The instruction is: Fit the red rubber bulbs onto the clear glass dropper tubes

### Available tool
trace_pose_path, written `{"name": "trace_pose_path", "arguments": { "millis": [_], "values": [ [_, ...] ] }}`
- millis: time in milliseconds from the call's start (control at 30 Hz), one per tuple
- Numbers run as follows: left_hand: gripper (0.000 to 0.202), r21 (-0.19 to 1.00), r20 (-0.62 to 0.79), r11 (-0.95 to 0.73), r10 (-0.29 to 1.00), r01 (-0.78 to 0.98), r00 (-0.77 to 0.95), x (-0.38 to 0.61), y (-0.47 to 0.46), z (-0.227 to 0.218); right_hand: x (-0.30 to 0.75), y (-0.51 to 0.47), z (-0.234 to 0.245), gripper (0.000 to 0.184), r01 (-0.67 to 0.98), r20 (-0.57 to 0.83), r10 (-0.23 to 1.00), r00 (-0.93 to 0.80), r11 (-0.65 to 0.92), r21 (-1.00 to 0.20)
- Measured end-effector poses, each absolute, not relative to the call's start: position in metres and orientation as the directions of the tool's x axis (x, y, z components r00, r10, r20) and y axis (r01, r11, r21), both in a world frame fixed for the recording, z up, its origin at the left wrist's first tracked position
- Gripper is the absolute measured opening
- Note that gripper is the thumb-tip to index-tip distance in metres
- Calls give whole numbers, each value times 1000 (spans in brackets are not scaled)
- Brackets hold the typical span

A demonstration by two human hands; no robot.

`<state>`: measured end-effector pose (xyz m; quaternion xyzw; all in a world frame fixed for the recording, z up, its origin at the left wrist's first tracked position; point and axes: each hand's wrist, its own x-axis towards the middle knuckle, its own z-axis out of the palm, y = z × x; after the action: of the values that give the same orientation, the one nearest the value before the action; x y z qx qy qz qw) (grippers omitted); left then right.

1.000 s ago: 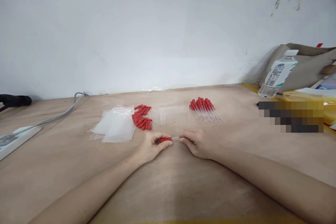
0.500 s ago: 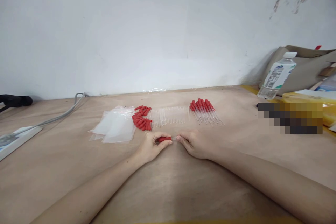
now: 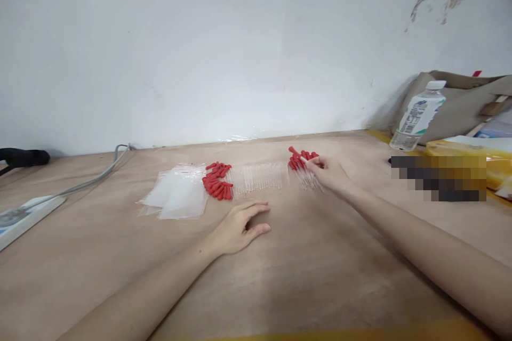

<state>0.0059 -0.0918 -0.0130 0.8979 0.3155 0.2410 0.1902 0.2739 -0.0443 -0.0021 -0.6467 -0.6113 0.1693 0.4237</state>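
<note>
Your right hand [image 3: 330, 171] has a pinch grip on one red-bulbed dropper [image 3: 296, 153], tilted at the red-topped pile [image 3: 307, 177]; can't tell if it's touching. Uneven release could roll it or skew its neighbours. Your left hand [image 3: 236, 228] is spread, holding nothing, low over the tabletop [image 3: 320, 256]; a careless forward sweep could scatter the clear tubes [image 3: 258, 177] or red bulbs [image 3: 218, 187].

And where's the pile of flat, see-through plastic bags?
In the head view, the pile of bags lies left of centre on the brown tabletop, just left of the curved cluster of small red bulbs.
</note>
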Motion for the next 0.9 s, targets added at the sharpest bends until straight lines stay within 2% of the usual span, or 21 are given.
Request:
{"name": "trace_pose_path", "arguments": {
  "millis": [167, 333, 500, 700, 900],
  "values": [
    [35, 466, 307, -752, 631, 466, 712, 6, -90, -17, 278, -22, 8, 26, 762, 275, 870, 410, -161, -627],
    [34, 458, 313, -757, 627, 466, 713, 6, -90, -17, 263, -17, 1, 30, 845, 323, 837, 442, -267, -464],
    [34, 461, 325, -760, 625, 458, 710, 6, -89, -18, 262, -24, -6, 37, 905, 338, 884, 323, -183, -384],
    [34, 467, 328, -758, 627, 455, 707, 6, -88, -19, 259, -27, -6, 30, 932, 372, 892, 258, -127, -341],
    [35, 456, 325, -761, 625, 462, 709, 6, -88, -20, 235, -21, -16, 32, 967, 401, 904, 149, -47, -251]
  ]
}}
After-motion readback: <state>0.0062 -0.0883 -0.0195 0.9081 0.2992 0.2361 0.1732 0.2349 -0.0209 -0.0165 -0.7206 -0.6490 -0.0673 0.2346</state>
